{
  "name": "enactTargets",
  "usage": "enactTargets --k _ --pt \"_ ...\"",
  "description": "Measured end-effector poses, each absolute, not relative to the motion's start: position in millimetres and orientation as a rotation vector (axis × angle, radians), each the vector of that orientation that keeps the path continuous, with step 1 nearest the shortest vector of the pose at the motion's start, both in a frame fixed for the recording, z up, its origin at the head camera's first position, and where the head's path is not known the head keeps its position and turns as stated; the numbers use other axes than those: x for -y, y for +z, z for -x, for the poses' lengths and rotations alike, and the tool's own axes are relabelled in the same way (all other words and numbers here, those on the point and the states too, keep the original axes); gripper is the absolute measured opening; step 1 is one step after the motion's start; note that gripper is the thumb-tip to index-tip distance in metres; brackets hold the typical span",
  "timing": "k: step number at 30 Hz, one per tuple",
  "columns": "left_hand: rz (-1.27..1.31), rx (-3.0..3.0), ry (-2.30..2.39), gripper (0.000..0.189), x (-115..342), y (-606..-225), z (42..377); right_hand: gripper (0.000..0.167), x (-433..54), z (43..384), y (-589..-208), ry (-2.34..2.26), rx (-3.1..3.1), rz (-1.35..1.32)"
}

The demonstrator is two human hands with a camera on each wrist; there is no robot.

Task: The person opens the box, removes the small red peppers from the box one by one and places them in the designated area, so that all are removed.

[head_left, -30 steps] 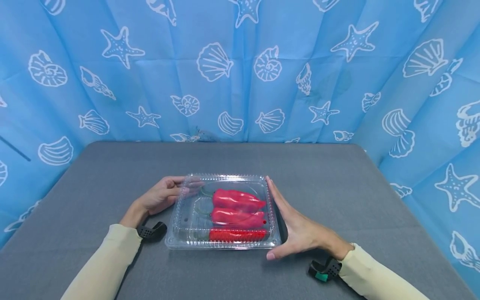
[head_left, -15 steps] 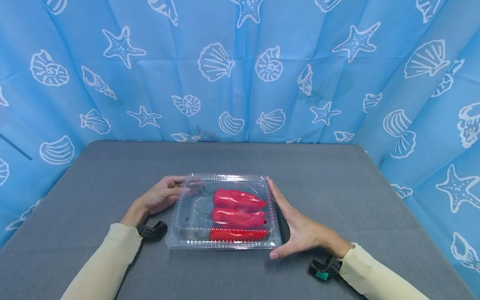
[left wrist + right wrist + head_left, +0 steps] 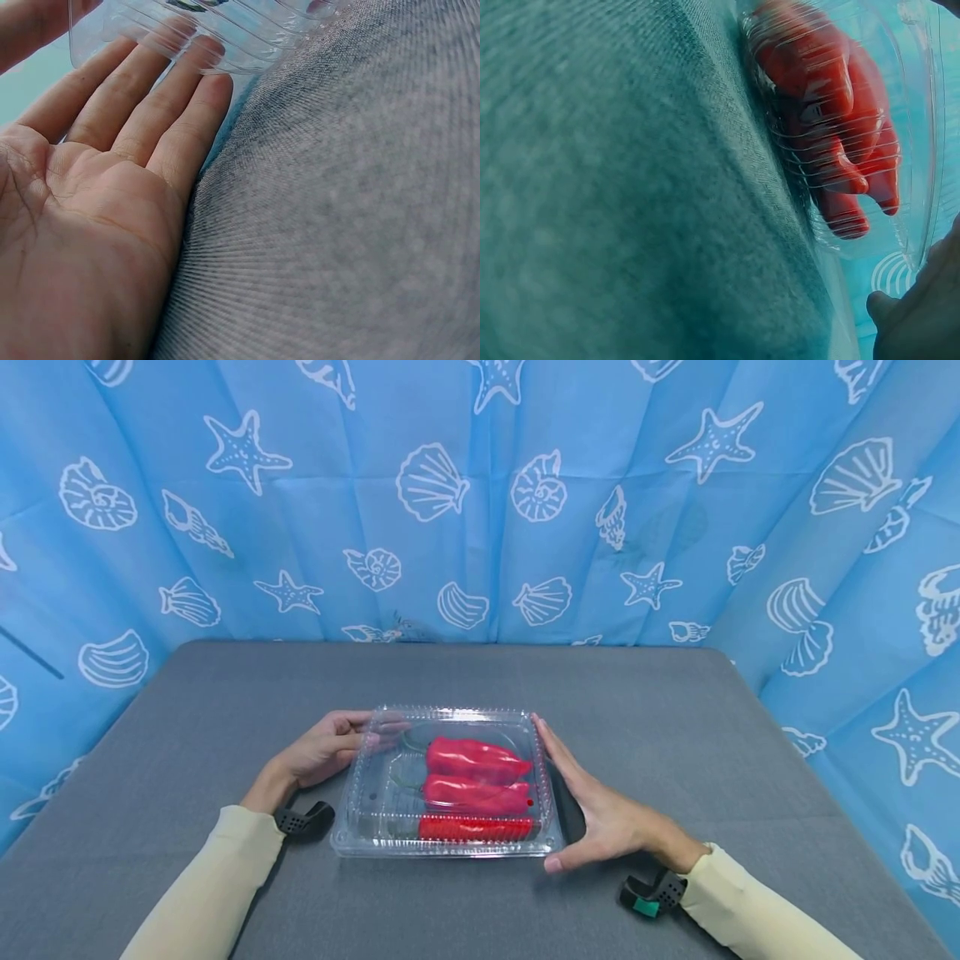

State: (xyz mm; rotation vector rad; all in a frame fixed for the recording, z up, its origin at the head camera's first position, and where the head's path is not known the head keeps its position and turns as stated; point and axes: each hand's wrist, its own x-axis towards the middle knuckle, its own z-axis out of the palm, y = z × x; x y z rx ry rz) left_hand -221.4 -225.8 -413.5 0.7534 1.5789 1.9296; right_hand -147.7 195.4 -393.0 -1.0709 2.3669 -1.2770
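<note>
On the grey cloth-covered bench (image 3: 675,727), near its middle, lies a clear plastic clamshell box (image 3: 447,785) with its ribbed lid down flat over the tray. Inside the box, toward its right half, sit three red pieces: two smooth, pointed red peppers (image 3: 472,758) side by side and, nearest the box's front edge, a ridged red piece (image 3: 474,828) whose kind I cannot tell.

Both hands flank the box. Left of the box, the left hand (image 3: 324,750) rests palm-in at its far left corner; the left wrist view shows its fingers (image 3: 150,112) straight and relaxed, their tips reaching just under the box's rim, so the grip is open and only touches the plastic. Right of the box, the right hand (image 3: 600,814) lies flat along the right wall, fingers extended toward the far corner and thumb near the front corner, pressing or resting against the side with an open grip rather than curling round anything.

Judging from this, the box is closed and steadied between the two palms, but it sits flat on the bench: no lift and no opening of the lid is visible, and the contents are untouched.

Behind the box hangs a blue curtain with white shells and starfish (image 3: 480,502).
</note>
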Motion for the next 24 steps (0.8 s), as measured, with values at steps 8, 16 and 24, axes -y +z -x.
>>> enactTargets --k 8,16,24 --pt "-0.730 -1.590 1.926 0.046 225 -412 221 0.139 -191 145 -393 -1.332 -2.393 1.124" --pt "-0.723 -1.564 1.938 0.047 226 -412 220 0.140 -184 139 -392 -1.285 -2.492 1.062" --pt "-0.727 -1.583 1.919 0.047 226 -411 220 0.141 -174 130 -387 -1.275 -2.560 0.894"
